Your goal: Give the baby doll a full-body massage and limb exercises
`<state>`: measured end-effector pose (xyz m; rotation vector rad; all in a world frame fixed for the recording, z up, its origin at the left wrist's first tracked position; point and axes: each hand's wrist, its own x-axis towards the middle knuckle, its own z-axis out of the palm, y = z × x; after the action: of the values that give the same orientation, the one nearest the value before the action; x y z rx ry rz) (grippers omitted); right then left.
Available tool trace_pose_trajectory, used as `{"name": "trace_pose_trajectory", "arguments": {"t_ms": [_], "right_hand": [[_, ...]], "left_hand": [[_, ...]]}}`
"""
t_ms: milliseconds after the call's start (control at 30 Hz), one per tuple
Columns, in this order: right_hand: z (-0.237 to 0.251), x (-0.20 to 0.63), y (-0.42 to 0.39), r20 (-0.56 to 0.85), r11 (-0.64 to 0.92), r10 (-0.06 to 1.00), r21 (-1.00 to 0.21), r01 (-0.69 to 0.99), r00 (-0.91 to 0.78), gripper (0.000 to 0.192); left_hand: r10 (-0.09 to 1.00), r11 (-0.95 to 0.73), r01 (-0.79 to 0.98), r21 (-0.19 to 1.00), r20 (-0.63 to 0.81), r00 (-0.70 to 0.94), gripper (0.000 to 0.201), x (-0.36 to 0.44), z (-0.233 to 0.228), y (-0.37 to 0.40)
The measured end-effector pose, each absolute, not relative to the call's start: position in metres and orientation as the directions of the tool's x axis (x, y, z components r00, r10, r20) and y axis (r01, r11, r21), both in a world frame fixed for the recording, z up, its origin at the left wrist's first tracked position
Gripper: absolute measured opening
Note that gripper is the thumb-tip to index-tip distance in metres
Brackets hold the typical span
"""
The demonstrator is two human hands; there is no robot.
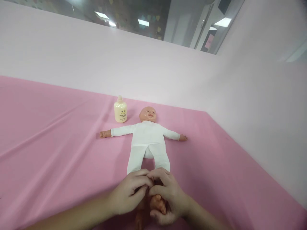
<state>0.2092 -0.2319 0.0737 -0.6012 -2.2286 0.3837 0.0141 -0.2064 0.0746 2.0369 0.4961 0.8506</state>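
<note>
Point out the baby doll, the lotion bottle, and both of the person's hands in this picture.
baby doll (pixel 146 134): head view, on the chest of its white suit.
lotion bottle (pixel 120 111): head view, on the cream body.
left hand (pixel 128 193): head view, on the back of the hand.
right hand (pixel 168 191): head view, on the back of the hand.

1. The scene is brightly and evenly lit from above; ceiling lights (pixel 143 22) show as white rectangles reflected in the glass at the top.
2. Shadows are soft and faint: a thin one under the doll (pixel 146 140) and a darker patch beneath the left hand (pixel 129 193) and right hand (pixel 165 195).
3. The pink cloth (pixel 52 134) has a mild sheen along its folds, with no harsh glare.
4. Wide-angle distortion bends the wall (pixel 263 105) and the cloth's edges outward.
5. Detail is slightly soft, more so towards the corners.
</note>
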Motion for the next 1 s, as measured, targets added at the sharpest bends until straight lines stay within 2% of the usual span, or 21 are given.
{"name": "trace_pose_trajectory", "arguments": {"t_ms": [133, 433, 733, 1000], "right_hand": [[0.0739, 0.2082, -0.2338, 0.604, 0.827, 0.555, -0.475, 0.301, -0.572, 0.020], [0.0785, 0.2066, -0.2342, 0.613, 0.823, 0.554, -0.503, 0.262, -0.564, 0.017], [0.0711, 0.2058, -0.2356, 0.537, 0.802, 0.582, -0.504, 0.320, -0.611, 0.013], [0.0706, 0.2035, -0.2357, 0.607, 0.822, 0.555, -0.504, 0.265, -0.568, 0.015]], "left_hand": [[0.606, -0.566, 0.051, 0.823, 0.374, 0.702, 0.025, 0.0145, 0.0734, -0.2059], [0.604, -0.566, 0.054, 0.822, 0.370, 0.706, 0.025, 0.0136, 0.0713, -0.2071], [0.550, -0.628, 0.054, 0.776, 0.394, 0.736, 0.020, 0.0142, 0.0682, -0.2055], [0.537, -0.660, 0.069, 0.748, 0.406, 0.739, 0.021, 0.0130, 0.0722, -0.2049]]}}
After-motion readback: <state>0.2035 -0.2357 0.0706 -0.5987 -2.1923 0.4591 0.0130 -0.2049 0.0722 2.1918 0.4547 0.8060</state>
